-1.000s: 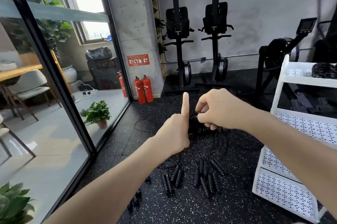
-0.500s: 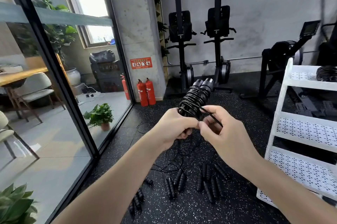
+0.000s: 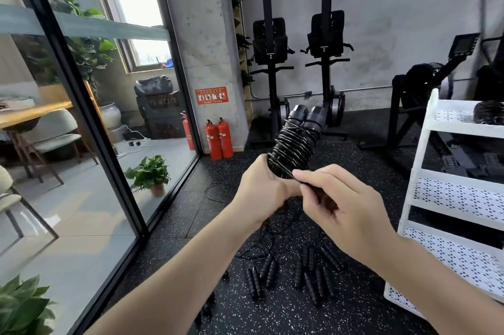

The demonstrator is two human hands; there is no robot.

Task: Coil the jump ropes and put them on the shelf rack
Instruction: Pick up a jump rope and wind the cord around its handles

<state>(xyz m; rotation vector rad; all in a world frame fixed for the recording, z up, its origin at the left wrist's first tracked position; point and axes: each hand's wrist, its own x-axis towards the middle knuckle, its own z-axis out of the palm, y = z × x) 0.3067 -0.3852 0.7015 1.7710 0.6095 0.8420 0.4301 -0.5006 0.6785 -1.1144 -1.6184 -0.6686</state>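
A black jump rope (image 3: 296, 141) is held up in front of me, its cord wound in tight turns round its two handles, which point up and away. My left hand (image 3: 263, 190) grips the lower end of the handles. My right hand (image 3: 338, 203) pinches the free end of the cord just below the coil. Several more black jump ropes (image 3: 294, 272) lie loose on the speckled floor beneath my hands. The white shelf rack (image 3: 447, 201) stands at the right, with a coiled rope (image 3: 489, 112) on its top tier.
A glass wall with a black frame (image 3: 90, 127) runs along the left. Two red fire extinguishers (image 3: 219, 141) stand by the concrete pillar. Black gym machines (image 3: 297, 62) line the back wall, and a rower (image 3: 425, 75) stands behind the rack. Small potted plant (image 3: 150, 173) behind the glass.
The handles came up from pointing down to pointing up and away. My right hand shifted from above the coil to below it and now pinches the cord's end.
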